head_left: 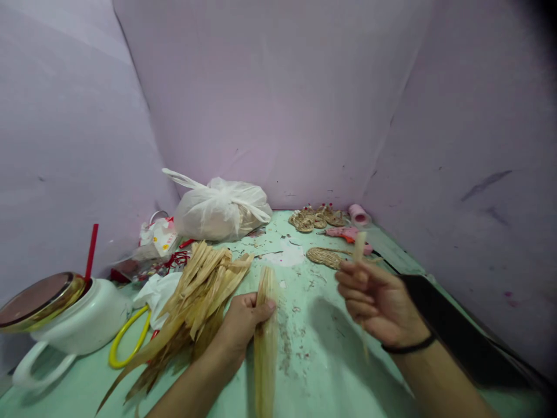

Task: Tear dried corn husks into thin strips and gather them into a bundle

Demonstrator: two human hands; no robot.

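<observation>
the bundle of pale dried husk strips (265, 342) runs with its long axis near to far, from the near edge of the view up to a frayed top just above the fingers. the left hand (243, 322) closes around its upper part from the left side, thumb across the front, so the bundle hangs below the grip over the mint-green table (322, 360). to the right and a little farther, well apart from the bundle, the right hand (378, 302) pinches a thin pale husk strip (359, 247) that stands nearly upright above its fingers; this hand is blurred, and a black wristband (409, 347) sits on its wrist. the bundle looks dry, flat and fibrous, straw-coloured. just left of the left hand lies a loose pile of dried husk strips (204, 290), fanned toward the far right. farther off lie a woven straw oval (324, 256), a pink glue gun (346, 233) and a knotted white plastic bag (221, 209); a white pot with a gold-rimmed lid (65, 319) stands at the near left.
</observation>
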